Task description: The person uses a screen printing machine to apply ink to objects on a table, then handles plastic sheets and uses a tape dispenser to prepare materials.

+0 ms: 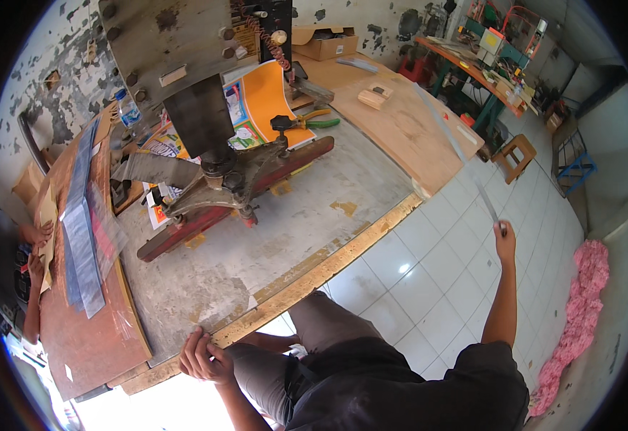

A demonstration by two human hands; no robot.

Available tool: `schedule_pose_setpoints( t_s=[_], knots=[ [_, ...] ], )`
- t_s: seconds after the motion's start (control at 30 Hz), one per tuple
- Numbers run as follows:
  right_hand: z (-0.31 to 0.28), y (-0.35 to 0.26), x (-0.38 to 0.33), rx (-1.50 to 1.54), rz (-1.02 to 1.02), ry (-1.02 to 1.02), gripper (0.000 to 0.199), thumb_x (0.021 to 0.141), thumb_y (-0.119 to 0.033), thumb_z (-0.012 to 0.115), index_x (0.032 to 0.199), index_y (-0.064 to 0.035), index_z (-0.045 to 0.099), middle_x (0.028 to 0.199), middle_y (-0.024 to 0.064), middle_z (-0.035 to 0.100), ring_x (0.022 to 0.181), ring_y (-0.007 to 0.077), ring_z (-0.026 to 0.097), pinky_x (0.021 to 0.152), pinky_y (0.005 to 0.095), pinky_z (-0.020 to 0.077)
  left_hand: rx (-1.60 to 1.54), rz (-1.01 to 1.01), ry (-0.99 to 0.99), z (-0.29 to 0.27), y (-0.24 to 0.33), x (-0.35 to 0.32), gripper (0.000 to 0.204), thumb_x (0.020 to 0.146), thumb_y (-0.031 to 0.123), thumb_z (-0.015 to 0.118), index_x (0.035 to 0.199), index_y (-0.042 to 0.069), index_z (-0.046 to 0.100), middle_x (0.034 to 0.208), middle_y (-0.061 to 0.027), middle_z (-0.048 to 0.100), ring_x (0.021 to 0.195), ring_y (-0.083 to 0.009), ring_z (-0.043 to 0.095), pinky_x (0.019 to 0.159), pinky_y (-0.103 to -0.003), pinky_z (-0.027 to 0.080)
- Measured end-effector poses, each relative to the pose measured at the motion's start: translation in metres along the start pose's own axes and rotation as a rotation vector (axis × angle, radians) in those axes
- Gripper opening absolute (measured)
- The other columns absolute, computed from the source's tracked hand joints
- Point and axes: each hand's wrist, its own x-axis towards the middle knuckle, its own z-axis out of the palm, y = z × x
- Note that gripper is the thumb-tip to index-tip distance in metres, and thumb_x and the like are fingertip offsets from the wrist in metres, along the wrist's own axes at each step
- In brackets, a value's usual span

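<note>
At the far left, another person's hands point(37, 248) rested by a brown board point(91, 337) carrying grey strips point(80, 237). The left hand point(202, 357) curled over the near wooden edge of the worktable point(314, 266), fingers bent around it, holding nothing else. Beyond stood the heavy press point(217, 161). To the right, the right hand point(504, 237) was closed around one end of a long metal strip point(450, 136), whose far end lay on the plywood sheet point(407, 129). Keeping that strip level and the left-hand brace firm would likely steady it best.

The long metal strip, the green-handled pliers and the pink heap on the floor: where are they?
long metal strip point(449, 131), head view, mid-length above the wooden board.
green-handled pliers point(321, 123), head view, on a green handle.
pink heap point(579, 316), head view, middle of the pile.
</note>
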Motion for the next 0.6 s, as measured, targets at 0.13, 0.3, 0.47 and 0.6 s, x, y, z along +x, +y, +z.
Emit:
schedule_pose_setpoints(
  t_s=[0.13,0.3,0.47,0.6],
  knots=[
    [0.016,-0.073,0.053,-0.117,-0.203,0.147,0.038,0.103,-0.037,0.070,0.130,-0.0108,0.070,0.115,0.0150,0.071,0.104,0.0304,0.069,0.091,0.0429,0.0545,-0.023,-0.023,0.002,0.003,0.002,0.000,0.013,0.096,0.012,0.057,0.094,0.010,0.070,0.107,-0.0052,0.079,0.098,-0.0272,0.073,0.091,-0.040,0.048],
    [0.076,-0.187,0.120,-0.246,-0.176,-0.015,0.036,0.102,-0.033,0.068,0.130,-0.0114,0.070,0.123,0.0212,0.069,0.115,0.0397,0.069,0.096,0.0467,0.0557,-0.033,-0.024,0.014,0.001,0.004,0.003,0.013,0.094,0.010,0.058,0.095,0.010,0.071,0.107,-0.0059,0.079,0.098,-0.0274,0.073,0.091,-0.040,0.048],
    [0.144,-0.233,0.180,-0.319,-0.208,-0.068,0.040,0.100,-0.034,0.065,0.132,-0.0103,0.071,0.128,0.0211,0.070,0.118,0.0389,0.067,0.103,0.0507,0.0515,-0.073,-0.033,0.011,0.003,0.010,0.006,0.013,0.093,0.009,0.059,0.097,0.009,0.072,0.108,-0.0071,0.079,0.100,-0.0284,0.073,0.093,-0.041,0.048],
    [0.194,-0.274,0.166,-0.415,-0.101,0.075,0.043,0.100,-0.038,0.062,0.134,-0.0140,0.071,0.141,0.0186,0.060,0.134,0.0379,0.054,0.113,0.0532,0.0412,-0.058,-0.060,0.024,0.001,0.008,0.001,0.014,0.093,0.008,0.058,0.097,0.009,0.071,0.109,-0.0068,0.079,0.102,-0.0284,0.072,0.096,-0.041,0.046]
  ],
)
